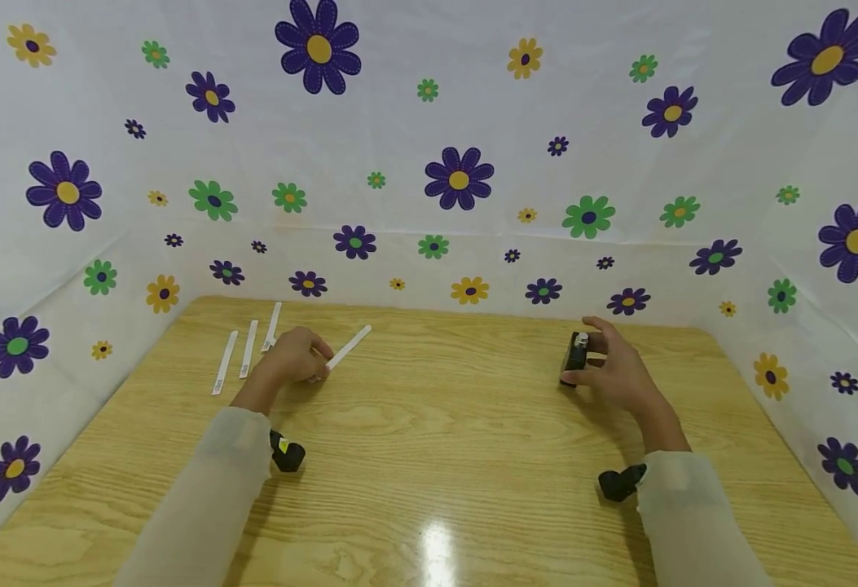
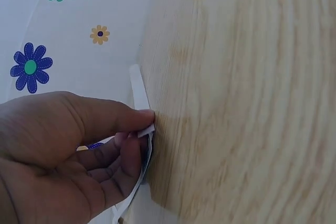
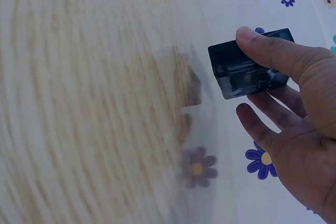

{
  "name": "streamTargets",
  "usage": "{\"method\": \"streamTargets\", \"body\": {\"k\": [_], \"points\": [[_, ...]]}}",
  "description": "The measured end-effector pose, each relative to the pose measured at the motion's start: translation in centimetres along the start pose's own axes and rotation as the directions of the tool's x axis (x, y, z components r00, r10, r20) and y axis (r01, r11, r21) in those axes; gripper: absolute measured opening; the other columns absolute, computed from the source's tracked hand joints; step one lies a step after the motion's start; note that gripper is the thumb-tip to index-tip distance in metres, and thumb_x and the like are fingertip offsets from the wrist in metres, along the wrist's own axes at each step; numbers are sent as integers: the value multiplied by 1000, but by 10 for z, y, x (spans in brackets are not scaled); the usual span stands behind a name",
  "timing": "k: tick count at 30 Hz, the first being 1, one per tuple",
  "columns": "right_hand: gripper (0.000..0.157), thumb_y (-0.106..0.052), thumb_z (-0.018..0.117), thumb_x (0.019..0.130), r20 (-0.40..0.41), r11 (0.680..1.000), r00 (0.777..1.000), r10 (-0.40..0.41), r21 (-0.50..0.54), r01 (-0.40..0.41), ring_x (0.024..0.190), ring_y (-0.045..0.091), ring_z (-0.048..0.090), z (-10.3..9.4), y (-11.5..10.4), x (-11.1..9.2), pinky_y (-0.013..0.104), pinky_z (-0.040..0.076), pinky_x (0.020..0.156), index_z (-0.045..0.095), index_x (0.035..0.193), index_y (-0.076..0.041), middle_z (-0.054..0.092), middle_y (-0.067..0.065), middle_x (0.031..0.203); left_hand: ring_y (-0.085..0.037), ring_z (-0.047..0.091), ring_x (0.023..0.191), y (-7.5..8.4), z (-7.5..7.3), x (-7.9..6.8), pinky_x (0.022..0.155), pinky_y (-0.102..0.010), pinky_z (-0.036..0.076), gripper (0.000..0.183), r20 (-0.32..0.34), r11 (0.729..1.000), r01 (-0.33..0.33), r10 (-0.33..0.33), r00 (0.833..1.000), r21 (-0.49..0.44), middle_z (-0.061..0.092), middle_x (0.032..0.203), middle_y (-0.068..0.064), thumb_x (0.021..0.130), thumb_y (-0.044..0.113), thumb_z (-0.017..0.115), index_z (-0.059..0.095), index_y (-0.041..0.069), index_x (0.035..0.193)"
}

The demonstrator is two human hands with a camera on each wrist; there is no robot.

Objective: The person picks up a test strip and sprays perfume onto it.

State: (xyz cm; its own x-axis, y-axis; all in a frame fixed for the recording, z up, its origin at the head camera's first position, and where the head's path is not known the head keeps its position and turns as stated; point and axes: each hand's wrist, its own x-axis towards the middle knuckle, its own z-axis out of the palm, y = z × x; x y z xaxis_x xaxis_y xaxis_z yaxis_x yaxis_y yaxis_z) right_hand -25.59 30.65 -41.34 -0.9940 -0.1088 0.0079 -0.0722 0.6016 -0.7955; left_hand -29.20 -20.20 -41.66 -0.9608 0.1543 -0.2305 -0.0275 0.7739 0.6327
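Observation:
My left hand [image 1: 298,355] pinches a white paper strip [image 1: 350,346] between thumb and fingers, low above the table's left side. In the left wrist view one end of that strip [image 2: 138,87] sticks out past the thumb. Three similar white strips [image 1: 225,363] lie side by side to the left of this hand, the nearest one partly behind it. With thumb and fingers, my right hand [image 1: 622,371] grips a dark rectangular perfume bottle [image 1: 574,365] with a silver spray top [image 1: 582,340]. In the right wrist view the thumb lies across the glossy bottle [image 3: 249,69].
The wooden table [image 1: 429,440] has a shiny light reflection near its front. A white sheet with printed flowers [image 1: 399,122] stands behind the table and along both sides. A small black wrist camera [image 1: 287,453] sits at the left sleeve, and another black camera [image 1: 619,483] at the right.

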Motion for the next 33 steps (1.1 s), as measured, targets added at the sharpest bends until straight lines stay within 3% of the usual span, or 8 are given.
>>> {"method": "streamTargets", "body": {"k": [6,10,17,22,27,33], "points": [[96,-10,85,85,-9,998,998,-57,-12,57,136,49,45,2,-9,-2,61,43,107,20,156,-11,39,31,154,-21,67,81,-9,-5,-1,75,-33,58,29,45,992,-59,64,997,-108,70,101,-15,94,2,68,68,-7,121],[89,-11,83,88,-14,994,994,-107,-35,107,133,49,48,3,-18,-6,62,45,104,21,152,-15,43,32,151,-23,68,85,-9,-7,-1,77,-35,59,31,59,973,-56,71,996,-223,70,103,-17,99,5,61,63,-8,127],[76,-18,80,91,-30,971,975,-219,-99,215,122,50,57,10,-30,-8,61,52,95,28,147,-19,53,33,140,-22,60,85,-6,-3,0,75,-32,54,29,9,948,-50,55,998,-315,67,101,-13,102,15,63,65,-2,126],[70,-14,81,90,-33,940,946,-321,-133,315,117,49,62,18,-36,-6,61,52,96,39,146,-20,59,29,135,-21,58,89,1,4,-2,80,-32,54,29,-36,912,-33,20,999,-409,65,108,-12,103,18,63,65,-1,125],[73,-6,83,86,-83,913,915,-394,-153,379,116,45,61,24,-41,-6,62,51,96,45,147,-18,56,23,136,-21,60,93,18,14,-3,90,-36,56,31,-41,866,-51,36,999,-497,63,115,-14,104,18,61,64,-2,127],[72,-2,79,85,-154,846,838,-523,-209,490,116,40,55,29,-53,-7,60,57,85,46,149,-9,51,24,137,-20,59,91,45,21,-10,96,-43,54,27,-48,824,-82,67,997,-560,63,108,-13,104,17,60,65,-3,122]]}}
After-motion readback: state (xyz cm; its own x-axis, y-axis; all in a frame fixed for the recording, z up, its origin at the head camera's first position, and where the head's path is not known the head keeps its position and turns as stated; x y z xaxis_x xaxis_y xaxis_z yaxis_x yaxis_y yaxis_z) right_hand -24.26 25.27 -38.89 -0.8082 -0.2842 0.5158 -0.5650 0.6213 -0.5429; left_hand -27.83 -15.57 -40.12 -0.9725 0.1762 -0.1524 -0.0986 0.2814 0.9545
